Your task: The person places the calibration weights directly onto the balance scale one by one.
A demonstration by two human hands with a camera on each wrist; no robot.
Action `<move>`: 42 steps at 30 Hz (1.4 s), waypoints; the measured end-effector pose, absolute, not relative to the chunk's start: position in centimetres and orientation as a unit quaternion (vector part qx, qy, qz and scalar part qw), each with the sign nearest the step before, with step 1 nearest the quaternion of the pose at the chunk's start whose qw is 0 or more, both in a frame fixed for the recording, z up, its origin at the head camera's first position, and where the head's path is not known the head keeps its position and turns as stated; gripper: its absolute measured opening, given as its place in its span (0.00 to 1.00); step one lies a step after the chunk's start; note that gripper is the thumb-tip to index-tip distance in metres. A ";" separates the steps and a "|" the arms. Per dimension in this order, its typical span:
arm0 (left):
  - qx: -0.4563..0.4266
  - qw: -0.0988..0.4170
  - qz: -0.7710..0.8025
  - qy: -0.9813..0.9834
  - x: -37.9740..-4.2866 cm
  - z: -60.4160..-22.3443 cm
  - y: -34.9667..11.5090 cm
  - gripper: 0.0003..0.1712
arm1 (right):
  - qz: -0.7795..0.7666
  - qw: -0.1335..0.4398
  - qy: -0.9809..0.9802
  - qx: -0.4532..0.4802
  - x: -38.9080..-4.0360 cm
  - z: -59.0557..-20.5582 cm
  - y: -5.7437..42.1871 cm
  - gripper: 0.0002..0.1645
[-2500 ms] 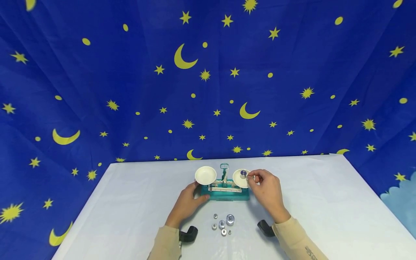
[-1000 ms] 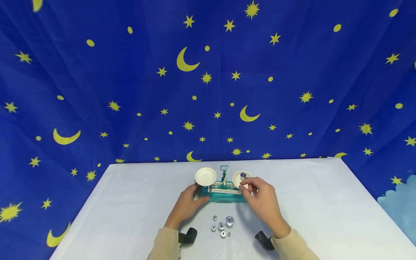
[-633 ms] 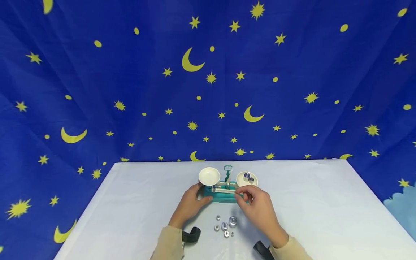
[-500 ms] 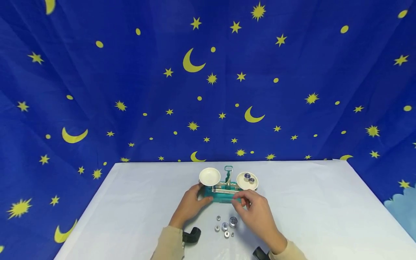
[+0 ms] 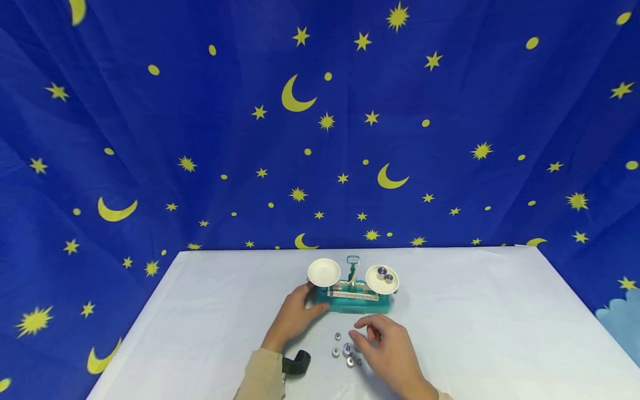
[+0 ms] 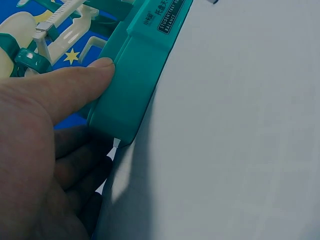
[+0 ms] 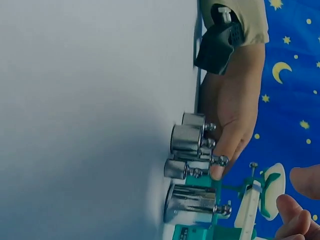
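Green balance (image 5: 352, 304) on the table (image 5: 475, 311), two weights (image 5: 382, 272) in its right-hand pan (image 5: 374, 285), which sits lower than the left-hand pan (image 5: 324, 272). My left hand (image 5: 295, 318) grips the base's left end. My right hand (image 5: 389, 350), fingers parted, holding nothing, is at the loose weights (image 5: 348, 349); it hides some, can't count. Likely risk: fingertips toppling neighbours, they're packed close. White table cover, blue star-and-moon cloth (image 5: 345, 83) behind.

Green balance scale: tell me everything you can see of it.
The plastic-looking green balance scale stands upright on the white table, with a green central post, pale ruled beam and black label partly reading BALANCE. Its white right pan, bearing two metal weights, sits lower than the white left pan. The left hand's grip holds the base's left end.
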State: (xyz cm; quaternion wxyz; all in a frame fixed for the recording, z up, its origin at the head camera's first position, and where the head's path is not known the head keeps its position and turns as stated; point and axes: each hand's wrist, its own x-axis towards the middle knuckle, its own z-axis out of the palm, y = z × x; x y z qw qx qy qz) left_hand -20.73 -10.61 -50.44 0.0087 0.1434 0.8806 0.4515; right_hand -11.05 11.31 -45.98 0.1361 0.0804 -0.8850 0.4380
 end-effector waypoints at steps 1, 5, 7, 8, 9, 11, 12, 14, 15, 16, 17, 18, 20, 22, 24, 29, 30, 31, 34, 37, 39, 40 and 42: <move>0.142 0.011 0.452 0.880 -20.7 -50.4 -10.6 0.42 | 0.442 0.131 -0.884 0.078 -10.9 -46.0 11.3 0.07; 0.142 0.009 0.449 0.882 -20.7 -50.5 -10.6 0.42 | 0.456 0.112 -0.880 0.071 -10.5 -46.1 11.0 0.06; 0.142 0.007 0.448 0.883 -20.7 -50.6 -10.6 0.42 | 0.461 0.103 -0.879 0.065 -10.4 -46.2 10.9 0.06; 0.143 0.005 0.447 0.883 -20.7 -50.7 -10.6 0.42 | 0.464 0.099 -0.878 0.063 -10.4 -46.2 10.9 0.06; 0.144 0.001 0.445 0.884 -20.6 -50.7 -10.7 0.42 | 0.468 0.094 -0.876 0.062 -10.3 -46.3 10.8 0.06; 0.144 -0.001 0.443 0.885 -20.6 -50.7 -10.7 0.42 | 0.478 0.083 -0.872 0.062 -10.2 -46.3 10.7 0.06; 0.141 0.001 0.443 0.885 -20.6 -50.7 -10.8 0.42 | 0.483 0.077 -0.870 0.063 -10.2 -46.3 10.7 0.05; 0.140 0.003 0.442 0.886 -20.6 -50.8 -10.8 0.42 | 0.492 0.064 -0.866 0.062 -10.1 -46.4 10.6 0.05; 0.141 0.002 0.442 0.886 -20.6 -50.8 -10.8 0.42 | 0.495 0.057 -0.865 0.061 -10.1 -46.4 10.7 0.05; 0.141 0.002 0.441 0.886 -20.6 -50.8 -10.8 0.42 | 0.498 0.049 -0.864 0.060 -10.1 -46.4 10.7 0.05; 0.141 0.002 0.442 0.886 -20.6 -50.8 -10.8 0.42 | 0.500 0.042 -0.863 0.060 -10.1 -46.4 10.7 0.06; 0.142 0.001 0.443 0.885 -20.6 -50.8 -10.8 0.42 | 0.503 0.035 -0.862 0.059 -10.1 -46.3 10.7 0.06; 0.144 -0.001 0.443 0.885 -20.6 -50.7 -10.8 0.42 | 0.511 0.019 -0.857 0.057 -10.0 -46.3 10.7 0.08; 0.141 0.001 0.445 0.885 -20.6 -50.7 -10.8 0.42 | 0.520 0.004 -0.852 0.057 -10.0 -46.4 10.7 0.09; 0.138 0.005 0.446 0.884 -20.6 -50.5 -10.8 0.42 | 0.526 -0.008 -0.849 0.057 -9.9 -46.5 10.6 0.10; 0.137 0.008 0.445 0.885 -20.5 -50.4 -10.7 0.42 | 0.534 -0.036 -0.842 0.067 -9.8 -46.8 10.7 0.12; 0.138 0.007 0.444 0.885 -20.6 -50.4 -10.7 0.42 | 0.536 -0.042 -0.840 0.070 -9.8 -46.9 10.7 0.13; 0.140 0.006 0.444 0.885 -20.6 -50.4 -10.7 0.42 | 0.539 -0.047 -0.838 0.073 -9.8 -46.9 10.7 0.14; 0.142 0.003 0.444 0.885 -20.6 -50.3 -10.6 0.42 | 0.544 -0.064 -0.833 0.078 -9.8 -47.0 10.8 0.15; 0.142 0.003 0.444 0.885 -20.7 -50.3 -10.5 0.42 | 0.550 -0.083 -0.827 0.080 -9.7 -47.0 10.8 0.16; 0.142 0.004 0.444 0.885 -20.7 -50.3 -10.4 0.42 | 0.555 -0.096 -0.822 0.080 -9.7 -47.0 10.8 0.17; 0.142 0.004 0.444 0.885 -20.7 -50.3 -10.4 0.42 | 0.559 -0.102 -0.819 0.080 -9.7 -47.0 10.8 0.17; 0.141 0.004 0.444 0.885 -20.7 -50.3 -10.4 0.42 | 0.560 -0.110 -0.817 0.078 -9.7 -47.0 10.8 0.16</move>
